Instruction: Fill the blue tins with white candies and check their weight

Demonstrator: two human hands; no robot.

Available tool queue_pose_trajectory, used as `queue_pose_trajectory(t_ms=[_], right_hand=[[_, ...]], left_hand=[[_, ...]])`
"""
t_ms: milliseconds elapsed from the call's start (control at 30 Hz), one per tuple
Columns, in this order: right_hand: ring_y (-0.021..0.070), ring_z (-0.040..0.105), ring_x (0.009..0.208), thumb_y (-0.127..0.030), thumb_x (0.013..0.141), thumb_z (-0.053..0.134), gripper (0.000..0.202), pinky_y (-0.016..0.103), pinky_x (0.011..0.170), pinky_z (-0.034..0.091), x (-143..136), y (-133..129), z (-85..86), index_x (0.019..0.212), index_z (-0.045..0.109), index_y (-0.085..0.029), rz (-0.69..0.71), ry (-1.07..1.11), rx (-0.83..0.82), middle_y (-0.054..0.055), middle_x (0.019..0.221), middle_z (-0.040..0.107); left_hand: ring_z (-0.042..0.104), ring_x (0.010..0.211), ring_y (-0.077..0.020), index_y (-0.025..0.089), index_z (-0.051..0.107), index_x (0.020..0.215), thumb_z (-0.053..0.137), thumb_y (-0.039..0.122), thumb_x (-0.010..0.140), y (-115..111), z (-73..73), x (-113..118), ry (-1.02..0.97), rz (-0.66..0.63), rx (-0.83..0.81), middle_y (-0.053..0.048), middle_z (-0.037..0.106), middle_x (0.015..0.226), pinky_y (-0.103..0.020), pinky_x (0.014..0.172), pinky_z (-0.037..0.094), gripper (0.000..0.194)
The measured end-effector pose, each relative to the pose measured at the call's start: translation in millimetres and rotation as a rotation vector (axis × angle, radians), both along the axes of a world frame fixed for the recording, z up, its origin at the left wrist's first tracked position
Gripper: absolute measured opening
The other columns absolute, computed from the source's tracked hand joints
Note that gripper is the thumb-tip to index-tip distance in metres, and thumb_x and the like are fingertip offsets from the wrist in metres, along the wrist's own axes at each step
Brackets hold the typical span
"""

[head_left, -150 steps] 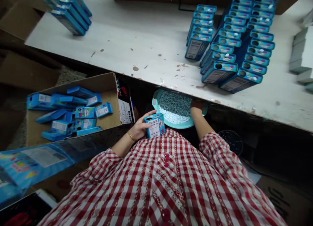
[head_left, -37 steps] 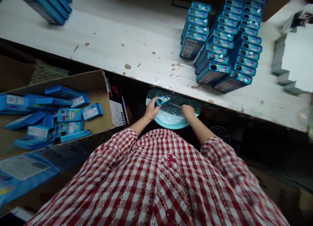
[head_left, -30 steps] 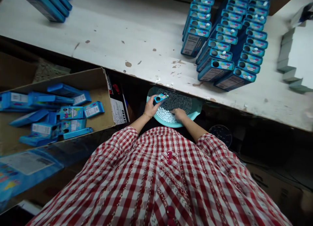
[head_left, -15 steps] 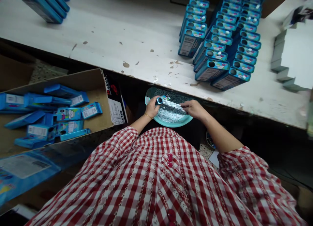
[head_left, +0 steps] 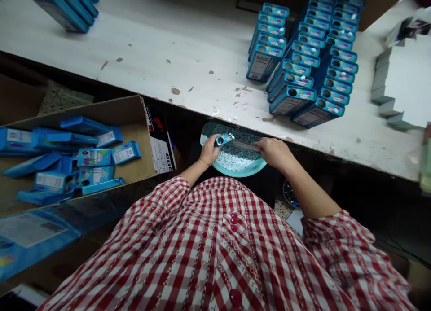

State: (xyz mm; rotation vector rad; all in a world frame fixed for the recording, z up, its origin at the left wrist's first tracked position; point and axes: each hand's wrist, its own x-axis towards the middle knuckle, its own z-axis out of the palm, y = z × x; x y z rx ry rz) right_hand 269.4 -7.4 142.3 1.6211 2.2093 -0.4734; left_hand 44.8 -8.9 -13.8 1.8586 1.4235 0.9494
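My left hand is closed around a small blue candy box, its end with a round dark hole turned up and a few white pieces on it. My right hand grips a narrow, greyish see-through scoop that points left toward the box; no pile of candies shows on it. Both hands are over a turquoise basin holding many small white candies. The basin stands just under the table edge, in front of the checked shirt.
On the white table, rows of upright blue boxes stand at the right, with more boxes at far left. An open carton of loose blue boxes sits to my left. Stacked white pieces lie at far right.
The heap of white candies along the scoop is gone, and the scoop now looks bare. My right hand has shifted slightly right. My left hand still holds the box, its top now turned more sideways.
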Motion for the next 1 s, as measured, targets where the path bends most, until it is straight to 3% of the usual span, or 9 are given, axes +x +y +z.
queue_pose_trajectory(t_ms=[67, 133, 233, 333, 433, 600, 867, 1000], right_hand=[[0.0212, 0.06, 0.105, -0.016, 0.086, 0.039, 0.038, 0.028, 0.084, 0.046, 12.2, -1.2, -34.3, 0.114, 0.063, -0.025, -0.134, 0.005, -0.06, 0.007, 0.115, 0.065], [0.0221, 0.061, 0.104, -0.014, 0.087, 0.038, 0.038, 0.028, 0.084, 0.046, 8.5, -2.1, -72.8, 0.114, 0.063, -0.02, -0.229, -0.039, -0.117, 0.013, 0.112, 0.066], [0.0224, 0.063, 0.1, -0.01, 0.086, 0.036, 0.039, 0.029, 0.083, 0.047, -15.7, -6.6, -121.5, 0.111, 0.065, -0.013, -0.216, -0.021, -0.183, 0.017, 0.107, 0.067], [0.0192, 0.059, 0.109, -0.01, 0.086, 0.038, 0.041, 0.027, 0.09, 0.044, -32.5, -11.9, -149.6, 0.117, 0.063, -0.021, -0.13, 0.093, -0.24, 0.01, 0.117, 0.065], [0.0167, 0.056, 0.113, -0.004, 0.078, 0.045, 0.049, 0.023, 0.092, 0.042, -27.8, -13.0, -160.1, 0.117, 0.064, -0.027, -0.081, 0.191, -0.308, 0.003, 0.123, 0.063], [0.0133, 0.06, 0.104, 0.002, 0.07, 0.046, 0.052, 0.018, 0.087, 0.042, -2.1, -10.2, -144.5, 0.11, 0.068, -0.024, -0.079, 0.324, -0.357, 0.001, 0.11, 0.068], [0.0123, 0.061, 0.077, -0.005, 0.069, 0.045, 0.047, 0.019, 0.07, 0.045, 23.8, -0.5, -62.0, 0.107, 0.069, -0.017, -0.122, 0.556, -0.218, 0.002, 0.087, 0.067], [0.0183, 0.062, 0.093, -0.007, 0.073, 0.042, 0.042, 0.024, 0.076, 0.044, 3.7, 6.4, -24.2, 0.1, 0.071, -0.021, -0.035, 0.314, -0.085, 0.005, 0.094, 0.069]], left_hand=[[0.058, 0.103, -0.0228, 0.016, 0.051, 0.113, 0.054, 0.024, 0.078, 0.2, 3.6, -3.4, -0.031, 0.017, 0.004, -0.011, 0.063, 0.111, -0.036, 0.091, 0.045, 0.036], [0.059, 0.102, -0.0219, 0.017, 0.051, 0.113, 0.055, 0.025, 0.078, 0.3, 6.4, -6.0, -0.054, 0.027, 0.004, -0.01, 0.063, 0.111, -0.035, 0.09, 0.046, 0.036], [0.06, 0.1, -0.0209, 0.017, 0.051, 0.112, 0.057, 0.025, 0.078, 0.8, 7.3, -8.0, -0.07, 0.041, -0.011, -0.009, 0.063, 0.111, -0.033, 0.089, 0.046, 0.036], [0.06, 0.098, -0.0202, 0.016, 0.051, 0.112, 0.059, 0.025, 0.077, 1.7, 5.0, -8.8, -0.078, 0.063, -0.034, -0.009, 0.063, 0.111, -0.032, 0.087, 0.047, 0.037], [0.061, 0.096, -0.0202, 0.016, 0.052, 0.111, 0.061, 0.026, 0.076, 3.2, 3.2, -9.3, -0.081, 0.092, -0.058, -0.009, 0.064, 0.108, -0.032, 0.086, 0.047, 0.038], [0.061, 0.097, -0.0207, 0.016, 0.051, 0.112, 0.061, 0.026, 0.075, 5.3, 3.4, -10.3, -0.096, 0.099, -0.078, -0.008, 0.064, 0.108, -0.033, 0.087, 0.047, 0.039], [0.058, 0.105, -0.0234, 0.016, 0.051, 0.112, 0.055, 0.021, 0.074, 2.5, -2.6, -3.1, -0.034, 0.035, -0.07, -0.01, 0.062, 0.113, -0.037, 0.093, 0.045, 0.038], [0.056, 0.107, -0.0241, 0.015, 0.051, 0.114, 0.049, 0.016, 0.073, 0.5, -5.0, 2.1, 0.029, -0.012, -0.038, -0.011, 0.061, 0.115, -0.039, 0.095, 0.044, 0.041]])
